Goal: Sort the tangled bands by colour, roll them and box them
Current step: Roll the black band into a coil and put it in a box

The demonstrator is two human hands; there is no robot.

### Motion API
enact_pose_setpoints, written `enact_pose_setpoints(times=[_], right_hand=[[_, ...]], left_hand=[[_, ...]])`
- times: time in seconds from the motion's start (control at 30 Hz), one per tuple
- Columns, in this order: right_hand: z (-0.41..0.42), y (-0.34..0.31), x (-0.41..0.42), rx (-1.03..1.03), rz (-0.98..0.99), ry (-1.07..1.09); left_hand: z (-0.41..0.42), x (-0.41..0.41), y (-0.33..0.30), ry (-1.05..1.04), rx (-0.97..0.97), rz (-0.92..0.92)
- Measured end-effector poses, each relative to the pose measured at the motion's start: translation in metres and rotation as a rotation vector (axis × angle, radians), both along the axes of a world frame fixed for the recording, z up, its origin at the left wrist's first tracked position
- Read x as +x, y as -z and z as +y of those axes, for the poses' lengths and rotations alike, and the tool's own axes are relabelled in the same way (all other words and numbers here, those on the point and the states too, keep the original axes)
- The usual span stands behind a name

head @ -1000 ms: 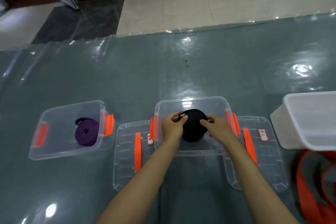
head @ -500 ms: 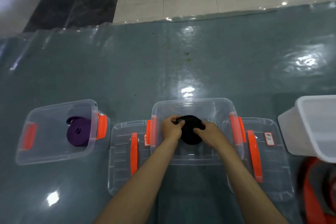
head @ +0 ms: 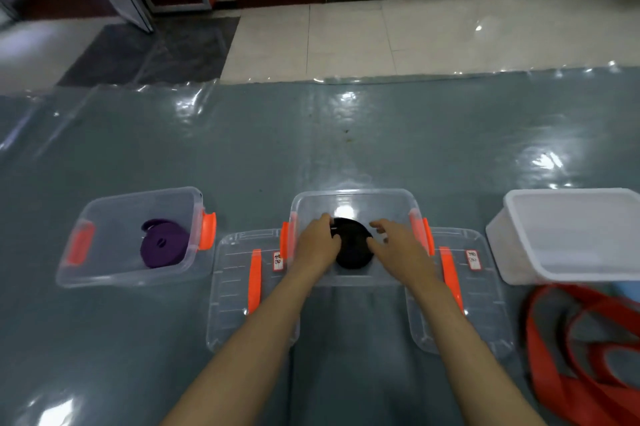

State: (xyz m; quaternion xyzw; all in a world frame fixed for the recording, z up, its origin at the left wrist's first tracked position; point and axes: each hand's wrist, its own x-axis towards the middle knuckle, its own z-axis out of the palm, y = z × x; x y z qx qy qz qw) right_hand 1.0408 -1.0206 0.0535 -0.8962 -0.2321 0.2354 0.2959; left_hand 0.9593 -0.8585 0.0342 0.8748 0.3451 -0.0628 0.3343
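Head view, centre: a rolled black band coil (head: pixel 352 247) lies in the clear plastic box with orange latches (head: pixel 353 199) at mid-frame; both hands reach into that box
Left hand (head: pixel 317 245): fingers curled against the left edge of the black coil, seemingly gripping it; the hold on the far side is hidden
Right hand (head: pixel 398 247): fingers spread and relaxed, just beside the coil's right edge; whether it touches, I cannot tell
Head view, left: a rolled purple band coil (head: pixel 163 248) sits alone in a second clear box with orange latches (head: pixel 138 200) at centre left; that colour looks finished
Head view, lower middle: two clear lids with orange strips (head: pixel 239 290) lie flat on the grey-green glossy floor sheet (head: pixel 242 155), one on each side of the centre box; neither box is closed
Head view, right: a white opaque plastic tub (head: pixel 571 235) at the right edge; below it a loose orange-red band (head: pixel 585 353) sprawls unrolled at lower right
Progress: purple boxed, black being settled; judging by this, the orange-red band remains to be rolled and boxed, and the lids remain to be fitted
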Motion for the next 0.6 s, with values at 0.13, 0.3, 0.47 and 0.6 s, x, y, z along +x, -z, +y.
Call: enact_pose_setpoints(times=[0.13, 0.3, 0.47, 0.6], right_hand=[[-0.036, -0.028, -0.047, 0.023, -0.209, -0.014], [-0.076, -0.031, -0.103, -0.084, -0.394, 0.005], [-0.115, -0.022, -0.155, -0.158, -0.445, 0.044], [-0.144, -0.024, -0.195, -0.296, -0.411, 0.052]], left_hand=[[-0.024, -0.058, -0.039, 0.232, 0.296, -0.051], [-0.052, -0.137, -0.053, 0.310, 0.429, 0.001], [-0.071, -0.189, -0.045, 0.385, 0.468, 0.082], [-0.087, -0.213, -0.036, 0.417, 0.452, 0.062]])
